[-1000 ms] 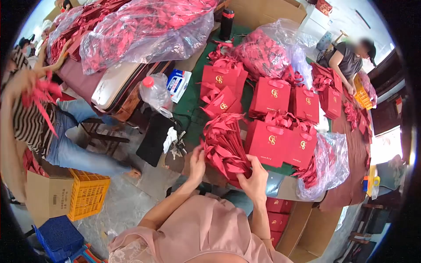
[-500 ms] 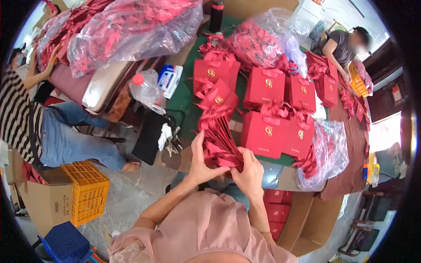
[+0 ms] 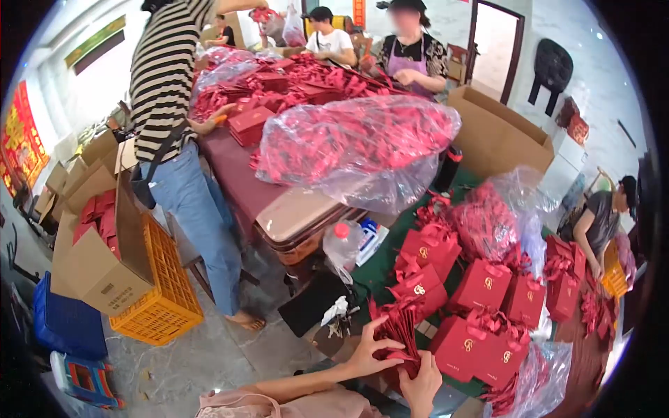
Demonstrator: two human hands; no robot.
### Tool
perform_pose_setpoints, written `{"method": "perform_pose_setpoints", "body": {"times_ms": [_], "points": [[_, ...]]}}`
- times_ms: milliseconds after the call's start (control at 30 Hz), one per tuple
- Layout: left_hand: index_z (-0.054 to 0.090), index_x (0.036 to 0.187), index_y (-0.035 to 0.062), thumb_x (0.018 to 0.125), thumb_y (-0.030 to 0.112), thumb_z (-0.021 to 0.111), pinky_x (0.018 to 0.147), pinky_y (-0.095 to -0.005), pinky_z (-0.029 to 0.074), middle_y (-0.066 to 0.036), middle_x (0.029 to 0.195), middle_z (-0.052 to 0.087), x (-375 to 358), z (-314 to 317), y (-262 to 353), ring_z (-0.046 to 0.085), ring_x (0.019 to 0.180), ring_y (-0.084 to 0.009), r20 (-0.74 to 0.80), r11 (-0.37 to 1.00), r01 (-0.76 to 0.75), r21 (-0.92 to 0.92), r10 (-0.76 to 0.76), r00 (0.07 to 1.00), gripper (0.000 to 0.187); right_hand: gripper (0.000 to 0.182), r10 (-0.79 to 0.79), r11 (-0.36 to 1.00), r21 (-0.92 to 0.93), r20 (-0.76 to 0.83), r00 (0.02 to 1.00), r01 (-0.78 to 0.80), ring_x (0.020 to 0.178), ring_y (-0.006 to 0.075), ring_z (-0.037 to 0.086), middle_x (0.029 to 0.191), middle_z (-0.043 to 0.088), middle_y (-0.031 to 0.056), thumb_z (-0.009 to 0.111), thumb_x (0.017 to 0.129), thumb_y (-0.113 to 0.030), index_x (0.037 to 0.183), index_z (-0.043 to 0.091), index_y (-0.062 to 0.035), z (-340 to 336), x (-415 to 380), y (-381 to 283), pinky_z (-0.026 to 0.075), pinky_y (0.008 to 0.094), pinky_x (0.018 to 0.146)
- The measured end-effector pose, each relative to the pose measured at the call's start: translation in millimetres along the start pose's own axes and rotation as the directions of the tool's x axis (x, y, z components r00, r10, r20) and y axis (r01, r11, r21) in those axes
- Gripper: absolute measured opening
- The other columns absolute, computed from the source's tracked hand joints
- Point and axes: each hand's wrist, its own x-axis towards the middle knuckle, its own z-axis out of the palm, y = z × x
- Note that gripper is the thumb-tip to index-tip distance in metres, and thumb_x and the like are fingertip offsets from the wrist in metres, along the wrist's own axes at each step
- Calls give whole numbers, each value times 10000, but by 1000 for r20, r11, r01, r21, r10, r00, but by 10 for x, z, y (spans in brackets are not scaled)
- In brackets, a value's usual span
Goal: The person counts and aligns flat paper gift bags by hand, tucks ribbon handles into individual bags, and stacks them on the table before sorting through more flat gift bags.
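Observation:
My left hand (image 3: 374,352) and my right hand (image 3: 421,383) are both closed around a bundle of flat red paper gift bags (image 3: 401,333) with ribbon handles. The left grips its left side and the right its lower right edge. The folded edges fan out at the top. Just beyond, a red gift bag (image 3: 420,290) with a gold logo lies on the green table cover (image 3: 369,279). To the right, a larger red gift bag (image 3: 463,344) stands close by. My fingers partly hide the bundle's lower end.
A big clear plastic sack (image 3: 355,143) of red bags lies on the neighbouring table. A plastic bottle (image 3: 341,247) stands nearby. On the floor at left are a yellow crate (image 3: 164,306) and a cardboard box (image 3: 104,272). A person in a striped top (image 3: 164,83) stands beside the table.
My view has swung up and left, showing more of the room. The person in the striped top now stands upright. Both hands still hold the bundle.

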Motion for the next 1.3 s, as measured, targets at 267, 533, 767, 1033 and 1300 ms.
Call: {"method": "perform_pose_setpoints", "body": {"times_ms": [267,533,767,1033,1300], "points": [[774,938,154,732,248,869,1120,-468,318,-180,1489,366,19,73,-94,352,1368,-375,-68,991,27,-131,-36,997,245,506,66,998,-16,47,997,-66,944,410,624,1026,635,178,778,741,-197,1187,552,-114,-124,-1,-151,520,465,784],[751,909,87,787,168,829,1024,-384,409,-147,1361,451,55,-7,-53,510,1214,-295,-33,889,343,-303,-370,929,166,515,49,999,-15,37,998,-49,915,414,625,984,635,180,788,697,-164,1143,543,-87,-28,-27,-57,510,470,765],[572,969,71,961,127,649,692,-213,429,21,865,550,-18,117,-643,495,791,-46,-209,862,326,-389,-427,880,95,464,86,996,17,28,996,-87,876,408,622,962,626,155,801,684,-171,1082,572,-109,36,-11,55,510,471,726],[403,1461,-13,1017,213,535,1140,-343,313,-143,1452,478,343,-238,-447,441,1350,-214,190,839,395,-374,-348,918,516,431,145,986,84,12,989,-146,898,369,644,960,649,136,788,703,-120,1079,584,-70,-53,-27,33,521,424,761],[380,1487,-13,1069,417,361,1181,-347,238,-135,1517,417,319,34,-245,361,1417,-216,442,563,599,-570,-404,801,600,627,173,985,-6,-17,985,-173,961,369,626,1022,631,154,861,628,-174,1153,547,-34,-31,-33,71,509,435,820]]}}
